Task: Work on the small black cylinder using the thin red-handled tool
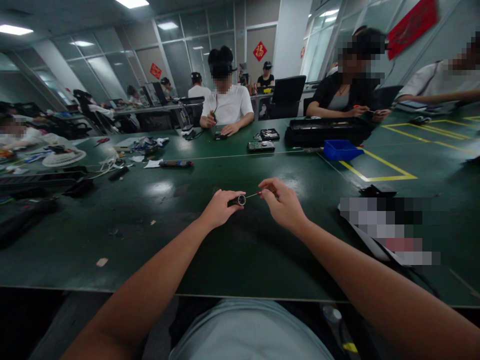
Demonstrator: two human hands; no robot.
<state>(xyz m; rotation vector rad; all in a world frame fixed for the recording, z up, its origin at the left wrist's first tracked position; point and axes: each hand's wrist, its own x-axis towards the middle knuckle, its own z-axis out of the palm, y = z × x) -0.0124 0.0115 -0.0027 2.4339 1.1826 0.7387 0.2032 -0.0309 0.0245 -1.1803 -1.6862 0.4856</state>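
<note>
My left hand (222, 206) is closed around a short black cylinder (241, 200), whose round, metal-rimmed end faces me. Most of the cylinder is hidden by the fingers, so I cannot tell its kind. Between thumb and fingers, my right hand (279, 200) pinches a thin screwdriver (253, 195) with a small reddish handle. Its slim shaft points left and its tip is at the cylinder's end; whether they touch I cannot tell. Both hands are above the green table (247, 265), near the middle of the view.
Ahead lie hard drives (261, 146), a blue bin (342, 149) and a long black housing (326, 132). A dark rod-like tool (176, 163) and a white fan part (63, 155) are to the left. Right, papers (375, 230) lie. A person (227, 107) works opposite.
</note>
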